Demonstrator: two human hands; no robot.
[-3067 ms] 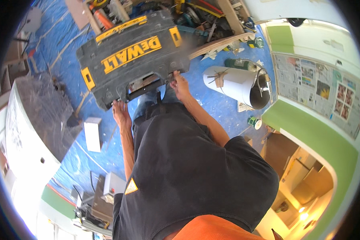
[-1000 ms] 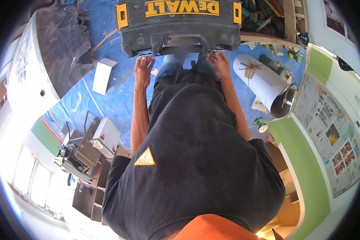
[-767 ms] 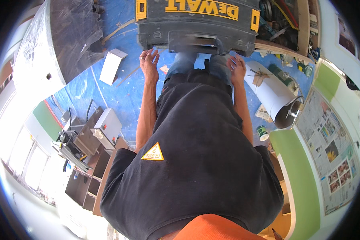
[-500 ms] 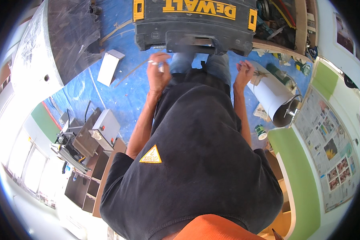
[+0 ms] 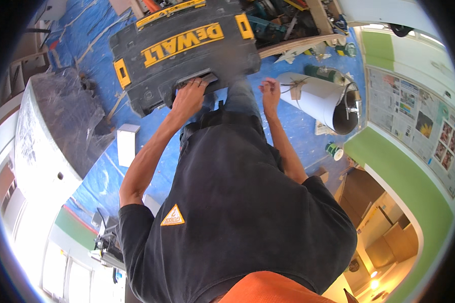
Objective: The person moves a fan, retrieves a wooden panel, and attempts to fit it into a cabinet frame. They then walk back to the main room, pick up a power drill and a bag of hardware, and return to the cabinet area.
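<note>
A large black toolbox [image 5: 159, 76] with yellow latches and yellow lettering stands in front of my legs, tilted in view. My left hand [image 5: 188, 98] reaches to its near side, with the fingers hooked over the carry handle [image 5: 207, 81]. Beyond the toolbox's near right corner, my right hand [image 5: 270, 92] hangs in the air, its fingers loosely bent and apart, with nothing seen in them. A rolled white sheet [image 5: 311, 98], tied with string, lies on the floor to its right.
Blue plastic sheeting [image 5: 98, 174] covers the floor. A wooden crate of tools [image 5: 283, 25] is at the back right. A white box [image 5: 127, 146] and a plastic-wrapped piece [image 5: 68, 113] stand on the left. A green-and-white tub [image 5: 333, 150] sits near the green wall [image 5: 389, 161].
My left hand has moved forward onto the toolbox handle. In view, the toolbox has shifted left and tilted as my head turned. The right hand stays off to the side.
</note>
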